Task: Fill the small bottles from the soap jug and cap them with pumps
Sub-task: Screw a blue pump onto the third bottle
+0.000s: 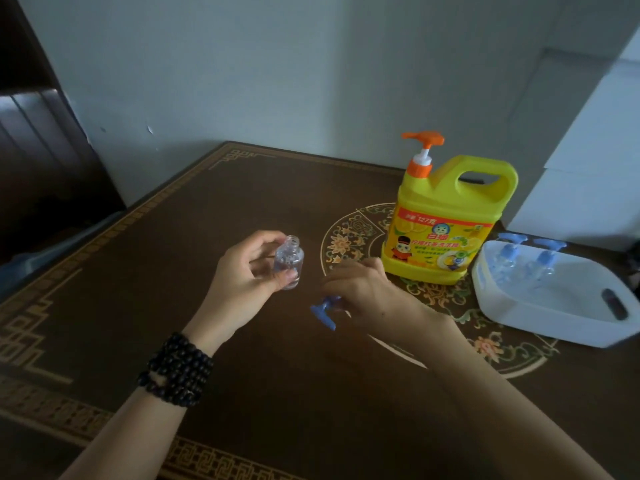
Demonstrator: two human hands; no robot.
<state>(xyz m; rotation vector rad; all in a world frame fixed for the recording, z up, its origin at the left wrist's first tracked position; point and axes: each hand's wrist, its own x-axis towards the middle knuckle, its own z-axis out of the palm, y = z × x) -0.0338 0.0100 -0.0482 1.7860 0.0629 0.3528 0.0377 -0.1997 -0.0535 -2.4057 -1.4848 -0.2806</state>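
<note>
My left hand (242,275) grips a small clear bottle (290,261) upright above the table, its neck uncapped. To its right, my right hand (363,289) holds a blue pump cap (325,311) low over the table, the pump head sticking out to the left below my fingers. The yellow soap jug (446,226) with an orange pump (423,150) stands just behind my right hand. Two more small clear bottles (523,268) with blue pumps lie in the white tub (554,323) at the right.
The dark brown table (173,271) has a gold border and a round floral pattern in the middle. A grey wall runs behind it, a white cabinet (588,168) stands at the right, and dark wooden furniture (34,150) is at the left.
</note>
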